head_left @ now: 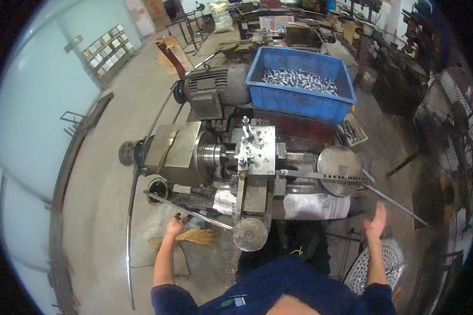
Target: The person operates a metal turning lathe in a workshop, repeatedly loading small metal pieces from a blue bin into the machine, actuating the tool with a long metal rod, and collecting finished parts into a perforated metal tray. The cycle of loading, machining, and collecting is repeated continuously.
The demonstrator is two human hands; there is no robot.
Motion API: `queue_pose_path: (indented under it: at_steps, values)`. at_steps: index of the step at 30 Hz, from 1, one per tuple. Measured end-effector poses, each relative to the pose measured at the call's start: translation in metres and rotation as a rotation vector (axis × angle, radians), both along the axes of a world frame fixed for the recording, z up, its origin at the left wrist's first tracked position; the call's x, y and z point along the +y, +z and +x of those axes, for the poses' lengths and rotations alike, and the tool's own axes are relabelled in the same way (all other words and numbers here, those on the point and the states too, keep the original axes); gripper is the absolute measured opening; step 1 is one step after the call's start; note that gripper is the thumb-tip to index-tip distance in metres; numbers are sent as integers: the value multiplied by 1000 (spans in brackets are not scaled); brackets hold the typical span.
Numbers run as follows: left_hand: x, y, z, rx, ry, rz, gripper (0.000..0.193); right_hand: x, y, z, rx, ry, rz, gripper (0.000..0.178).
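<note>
A small metal lathe (260,194) stands in front of me. Its spindle chuck (211,155) faces a square tool block (263,147) with upright clamp bolts. My left hand (175,226) is at the lathe's front left, below a slanting steel lever (194,212). Its fingers are curled at a small dark thing too blurred to name. A round metal disc (249,234) sits at the lever's lower end. On the other side, my right hand (374,224) is open, fingers stretched upward, apart from the long rod (396,203) that runs out from the right-hand disc (340,167).
Behind the lathe, a blue bin (299,100) holds many small shiny metal parts beside a motor (215,89). A straw broom (197,237) lies by my left forearm. A perforated pale seat (391,265) is beside my right forearm. Printed paper (315,206) lies along the lathe's front.
</note>
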State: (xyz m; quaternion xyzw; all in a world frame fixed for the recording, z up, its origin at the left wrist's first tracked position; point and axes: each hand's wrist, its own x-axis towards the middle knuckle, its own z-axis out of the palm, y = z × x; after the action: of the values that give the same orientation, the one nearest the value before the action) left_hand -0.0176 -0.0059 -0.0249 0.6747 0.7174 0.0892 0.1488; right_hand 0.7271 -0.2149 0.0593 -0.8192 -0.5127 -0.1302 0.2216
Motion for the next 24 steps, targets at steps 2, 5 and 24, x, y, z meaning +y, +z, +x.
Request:
queue_pose_path:
  at_steps: [2,5,24]
  values:
    - [-2,8,46,265,-208,-100,54,-19,-13,-9,149,-3,-96,64]
    - [3,-13,61,361,-42,-167,50,-22,-16,-25,269,36,-107,48]
    - [-15,-13,8,12,37,-245,48,141,148,-113,301,540,6,31]
